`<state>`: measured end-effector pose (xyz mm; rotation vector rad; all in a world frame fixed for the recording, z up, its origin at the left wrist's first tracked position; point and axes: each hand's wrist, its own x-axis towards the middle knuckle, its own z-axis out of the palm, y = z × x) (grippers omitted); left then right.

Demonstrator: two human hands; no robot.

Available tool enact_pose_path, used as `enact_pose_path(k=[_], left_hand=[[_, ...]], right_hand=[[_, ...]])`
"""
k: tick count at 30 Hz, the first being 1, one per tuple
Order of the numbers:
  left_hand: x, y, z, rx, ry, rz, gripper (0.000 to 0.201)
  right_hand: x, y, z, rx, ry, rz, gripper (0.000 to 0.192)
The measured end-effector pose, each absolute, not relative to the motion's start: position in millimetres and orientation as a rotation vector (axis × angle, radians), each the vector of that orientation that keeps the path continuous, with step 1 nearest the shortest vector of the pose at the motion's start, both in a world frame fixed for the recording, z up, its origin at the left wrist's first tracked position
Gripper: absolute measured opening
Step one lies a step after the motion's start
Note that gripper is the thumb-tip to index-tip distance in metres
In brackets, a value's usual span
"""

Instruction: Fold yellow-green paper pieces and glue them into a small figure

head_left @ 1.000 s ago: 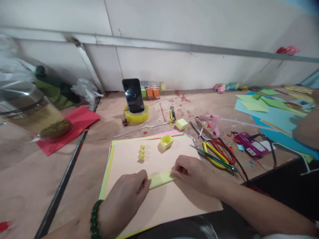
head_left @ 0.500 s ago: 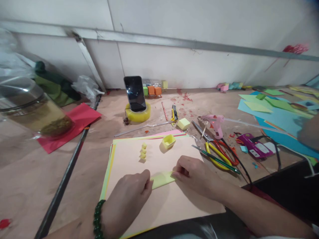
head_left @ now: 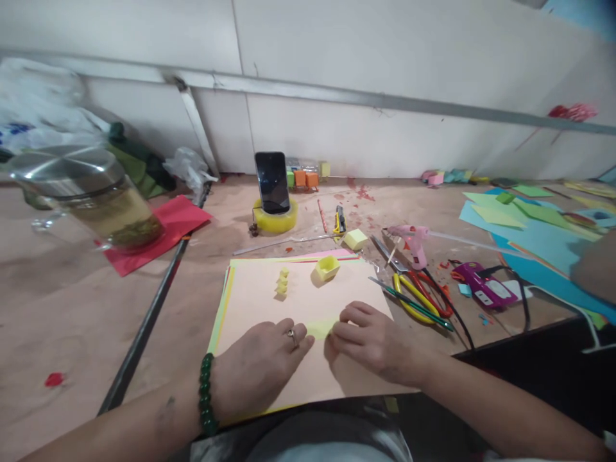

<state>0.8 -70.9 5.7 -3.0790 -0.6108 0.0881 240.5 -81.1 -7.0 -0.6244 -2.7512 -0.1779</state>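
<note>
Yellow paper strip [head_left: 321,328], folded flat, pinched btwn left hand [head_left: 262,369] & right hand [head_left: 370,340] fingertips; on pink sheet [head_left: 260,301] near counter's front edge; scissors [head_left: 416,295] at right.

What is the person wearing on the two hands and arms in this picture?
The left hand has a small ring on one finger and a bracelet of dark green round beads at the wrist. The right hand wears nothing. Both forearms are bare, with no sleeves in view.

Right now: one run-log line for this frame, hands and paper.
left hand: pressing yellow paper strip | right hand: pressing same strip | strip: flat on peach sheet | nearby: scissors, small yellow paper box
</note>
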Motion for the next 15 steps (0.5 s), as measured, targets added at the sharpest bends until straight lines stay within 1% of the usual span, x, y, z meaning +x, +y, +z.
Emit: enact_pose_path(k=[3,6,8,10,12,13,15], left_hand=[[-6,-73,14,-3.12,-0.624,0.097,0.025],[-10,-72,22,-3.249,-0.812,0.025,0.012],[-10,-68,22,-3.28,-1.086,-0.17,0.016],[-6,-64,18,-3.148,-1.417,-0.363,0.011],[-1,-61,13,-3.091,-1.533,-0.321,0.019],[2,-61,12,-3.1,-1.551,-0.293,0.019],[5,-62,10,-3.132,-1.56,-0.271,0.013]], right_hand=[[253,-87,-6,-0.756,-2.735,-0.1,0.026],[260,-92,-4,-0.871,-2.699,-0.01,0.026],[260,-95,-1,-0.934,-2.67,0.1,0.025],[257,-96,1,-1.007,-2.628,0.193,0.024],[253,-97,1,-1.094,-2.544,0.226,0.02],[251,-96,0,-1.14,-2.494,0.23,0.018],[247,-95,-3,-1.207,-2.4,0.207,0.015]])
